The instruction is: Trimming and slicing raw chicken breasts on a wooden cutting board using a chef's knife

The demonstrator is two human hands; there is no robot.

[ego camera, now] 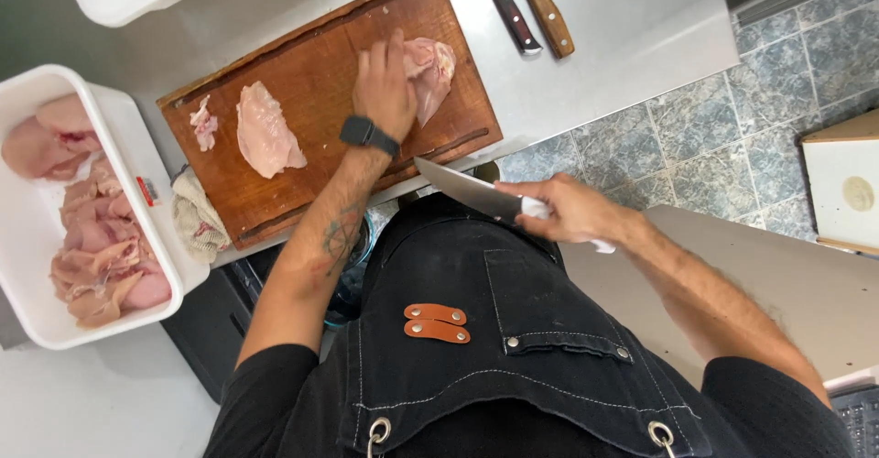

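Observation:
My left hand (385, 87) presses flat on a raw chicken piece (430, 71) at the right end of a wooden cutting board (311, 73); a dark watch sits on that wrist. My right hand (568, 209) grips a large white-handled chef's knife (467, 190), its blade pointing left, off the board over my black apron. A flattened chicken fillet (265, 130) lies mid-board, with a small scrap (203, 125) near the left end.
A white tub (27, 316) at left holds several raw chicken pieces. A folded cloth (197, 218) lies beside the board. Two wooden-handled knives (531, 9) rest on the steel counter (641, 18). Tiled floor and a white box (847, 183) are at right.

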